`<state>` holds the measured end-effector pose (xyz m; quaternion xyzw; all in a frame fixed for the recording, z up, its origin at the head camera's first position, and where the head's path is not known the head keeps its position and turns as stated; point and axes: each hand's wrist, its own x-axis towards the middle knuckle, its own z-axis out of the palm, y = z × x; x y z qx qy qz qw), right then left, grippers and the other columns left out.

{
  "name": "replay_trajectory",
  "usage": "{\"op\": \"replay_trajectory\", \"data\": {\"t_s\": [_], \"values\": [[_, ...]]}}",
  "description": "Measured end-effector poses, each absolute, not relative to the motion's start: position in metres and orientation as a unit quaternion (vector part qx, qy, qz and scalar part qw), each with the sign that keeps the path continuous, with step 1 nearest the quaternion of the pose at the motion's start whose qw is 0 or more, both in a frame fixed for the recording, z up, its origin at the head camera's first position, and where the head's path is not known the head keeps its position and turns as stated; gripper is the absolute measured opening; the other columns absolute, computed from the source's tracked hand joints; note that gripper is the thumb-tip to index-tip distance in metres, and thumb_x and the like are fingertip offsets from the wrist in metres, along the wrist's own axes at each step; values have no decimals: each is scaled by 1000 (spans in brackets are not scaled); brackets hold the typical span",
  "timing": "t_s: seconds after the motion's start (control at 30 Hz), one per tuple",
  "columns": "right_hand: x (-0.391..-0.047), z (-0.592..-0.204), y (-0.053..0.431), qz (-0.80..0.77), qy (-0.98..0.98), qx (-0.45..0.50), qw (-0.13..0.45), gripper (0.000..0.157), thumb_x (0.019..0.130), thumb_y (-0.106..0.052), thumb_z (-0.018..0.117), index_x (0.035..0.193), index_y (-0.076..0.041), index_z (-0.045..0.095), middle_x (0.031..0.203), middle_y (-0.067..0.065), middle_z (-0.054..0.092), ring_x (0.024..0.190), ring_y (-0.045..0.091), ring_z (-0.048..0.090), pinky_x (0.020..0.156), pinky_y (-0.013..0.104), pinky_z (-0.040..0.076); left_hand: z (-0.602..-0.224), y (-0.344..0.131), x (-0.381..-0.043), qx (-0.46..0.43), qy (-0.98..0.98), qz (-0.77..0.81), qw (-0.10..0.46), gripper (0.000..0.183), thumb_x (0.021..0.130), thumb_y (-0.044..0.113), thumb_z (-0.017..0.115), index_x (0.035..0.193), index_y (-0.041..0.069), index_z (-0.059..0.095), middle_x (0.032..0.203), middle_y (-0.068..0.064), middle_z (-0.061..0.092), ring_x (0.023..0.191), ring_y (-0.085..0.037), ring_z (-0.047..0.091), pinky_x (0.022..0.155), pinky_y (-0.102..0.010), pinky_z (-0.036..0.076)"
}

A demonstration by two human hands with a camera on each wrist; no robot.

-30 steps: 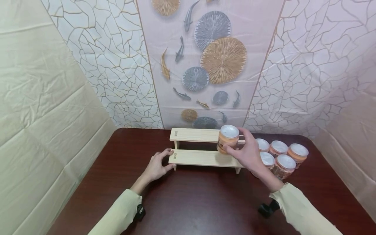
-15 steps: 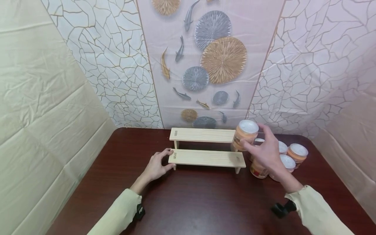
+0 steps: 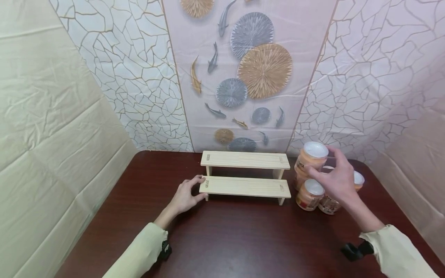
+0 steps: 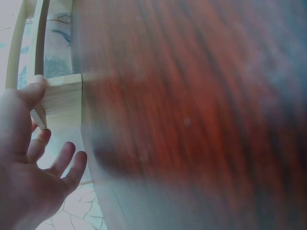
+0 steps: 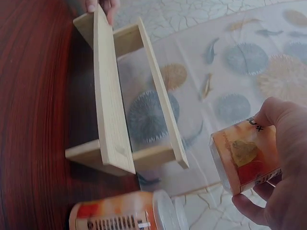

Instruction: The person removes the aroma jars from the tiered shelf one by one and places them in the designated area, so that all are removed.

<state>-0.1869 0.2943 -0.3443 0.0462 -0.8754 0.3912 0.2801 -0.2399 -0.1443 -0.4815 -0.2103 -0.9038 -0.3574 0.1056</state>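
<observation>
My right hand [image 3: 337, 177] grips a jar [image 3: 310, 161] with an orange label and a pale silvery lid, thumb on one side and fingers on the other. It is raised over the back left of a group of similar jars, overlapping one behind it. In the right wrist view a fruit picture shows on the held jar [image 5: 247, 155]. At the left end of a pale two-step wooden shelf rack [image 3: 243, 186], my left hand [image 3: 185, 197] pinches the lower board between thumb and fingers. The left wrist view shows that grip on the board's end close up, with the other fingers hanging free.
Several jars [image 3: 310, 197] stand together on the dark wooden table [image 3: 236, 239], right of the rack; my right hand partly hides them. The rack's upper board [image 3: 243, 159] sits behind the lower one, near the patterned cloth backdrop [image 3: 240, 116]. Beige cloth panels flank both sides.
My right hand has carried the jar rightward, from over the right end of the rack to above the other jars. My left hand has stayed on the lower board.
</observation>
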Motion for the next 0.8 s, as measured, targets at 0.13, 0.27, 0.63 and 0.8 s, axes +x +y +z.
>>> {"op": "replay_trajectory", "data": {"t_s": [0.13, 0.27, 0.63, 0.8], "values": [[-184, -344, 305, 400, -873, 31, 278, 71, 77, -9, 84, 138, 2, 49, 117, 20, 57, 83, -9, 53, 69, 8, 47, -481, -144, -240, -209, -904, -359, 104, 51, 83, 21, 83, 130, 10, 65, 141, -10, 57, 117, -42, 55, 95, -60, 43], [-181, -345, 315, 391, -874, 21, 289, 71, 76, -8, 85, 136, 3, 50, 113, 21, 60, 78, -11, 53, 68, 7, 46, -481, -144, -239, -210, -904, -358, 104, 51, 83, 20, 83, 129, 10, 65, 141, -11, 57, 116, -42, 55, 94, -60, 43], [-173, -345, 340, 375, -877, -23, 300, 74, 76, -11, 86, 138, 3, 49, 115, 16, 58, 91, -7, 46, 72, 5, 41, -480, -144, -239, -207, -904, -362, 99, 51, 83, 21, 83, 129, 11, 65, 141, -10, 57, 118, -42, 54, 96, -60, 42], [-169, -347, 351, 399, -867, -25, 298, 72, 77, -7, 84, 136, 6, 46, 110, 5, 53, 84, -8, 51, 69, 6, 45, -483, -145, -241, -207, -905, -358, 100, 51, 83, 22, 84, 130, 12, 65, 141, -9, 57, 118, -41, 54, 95, -60, 43]]}}
